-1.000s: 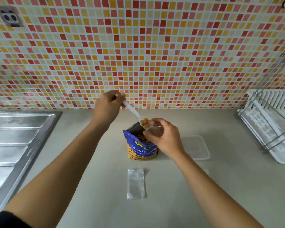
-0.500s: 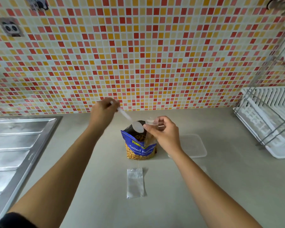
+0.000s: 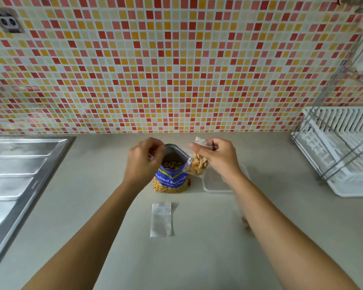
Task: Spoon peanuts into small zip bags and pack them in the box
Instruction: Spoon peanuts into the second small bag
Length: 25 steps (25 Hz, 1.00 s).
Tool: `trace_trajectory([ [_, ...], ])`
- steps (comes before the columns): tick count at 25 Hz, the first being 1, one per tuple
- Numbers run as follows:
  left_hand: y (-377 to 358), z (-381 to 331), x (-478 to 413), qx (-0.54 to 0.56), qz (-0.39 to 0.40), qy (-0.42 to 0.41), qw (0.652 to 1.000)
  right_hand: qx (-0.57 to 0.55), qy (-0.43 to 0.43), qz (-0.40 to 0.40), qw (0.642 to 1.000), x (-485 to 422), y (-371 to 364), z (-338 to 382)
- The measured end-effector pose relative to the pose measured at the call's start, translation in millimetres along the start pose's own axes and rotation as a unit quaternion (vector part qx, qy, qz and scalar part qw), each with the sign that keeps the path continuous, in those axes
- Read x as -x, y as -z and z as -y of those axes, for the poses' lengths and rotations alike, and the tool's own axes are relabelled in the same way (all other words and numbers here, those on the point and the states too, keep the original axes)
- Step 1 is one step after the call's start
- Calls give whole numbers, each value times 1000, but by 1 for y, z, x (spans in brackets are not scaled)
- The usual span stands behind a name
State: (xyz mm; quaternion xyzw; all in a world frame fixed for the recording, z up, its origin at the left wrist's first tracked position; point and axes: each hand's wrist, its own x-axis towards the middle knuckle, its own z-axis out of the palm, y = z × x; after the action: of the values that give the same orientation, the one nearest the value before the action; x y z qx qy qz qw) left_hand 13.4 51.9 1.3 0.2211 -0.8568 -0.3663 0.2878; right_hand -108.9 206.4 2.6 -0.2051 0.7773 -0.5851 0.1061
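Step in hand: filling. The right hand pinches the mouth of a small zip bag between thumb and fingertips and holds it up beside the right rim of the open Salted Peanuts packet. The bag is part-filled with peanuts, and its mouth does not look sealed. The left hand hangs over the packet's left rim with its fingers curled in. I cannot tell what they hold (the spoon is not clearly seen, only a sliver at the fingers). The packet stands mid-counter, toward the back edge.

Next move, as I judge it: another scoop or press the zip shut, then lower the bag into the clear plastic box just right of the packet.

Count:
- Packet: one.
- Box: one.
- Zip bags: two certain, the held one and a flat empty zip bag nearer the front edge. There may be a third by the right forearm, too hidden to call.
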Motion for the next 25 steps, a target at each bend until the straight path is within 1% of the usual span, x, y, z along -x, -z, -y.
trace_trajectory([
  [1,-8,-10,9,42,81,6,996,4,-4,5,1000,1,3,-1],
  [2,-18,-17,16,80,162,28,983,15,-9,10,1000,1,5,-3],
  [3,-29,-22,22,115,218,57,967,28,-19,20,999,2,8,-6],
  [4,-40,-24,27,146,239,83,956,38,-32,34,998,1,11,-9],
  [6,-61,-23,32,195,218,123,948,14,-77,83,993,1,23,-17],
  [8,-75,-18,35,235,205,157,937,-61,-131,131,981,0,39,-26],
  [9,-82,-17,38,262,211,175,925,-87,-143,147,975,1,47,-31],
  [11,-96,-15,47,315,234,215,894,-78,-144,151,975,2,61,-43],
  [14,-119,-9,68,350,273,279,852,-48,-157,140,976,6,74,-71],
  [16,-133,0,84,332,298,316,837,9,-159,150,976,11,79,-94],
  [19,-157,10,105,258,314,357,841,171,-139,172,960,21,83,-132],
  [21,-171,9,112,202,310,364,855,250,-116,166,947,26,81,-153],
  [23,-184,5,118,143,294,357,875,290,-104,140,941,30,76,-170],
  [25,-194,4,123,92,277,343,893,320,-111,121,933,35,71,-184],
])
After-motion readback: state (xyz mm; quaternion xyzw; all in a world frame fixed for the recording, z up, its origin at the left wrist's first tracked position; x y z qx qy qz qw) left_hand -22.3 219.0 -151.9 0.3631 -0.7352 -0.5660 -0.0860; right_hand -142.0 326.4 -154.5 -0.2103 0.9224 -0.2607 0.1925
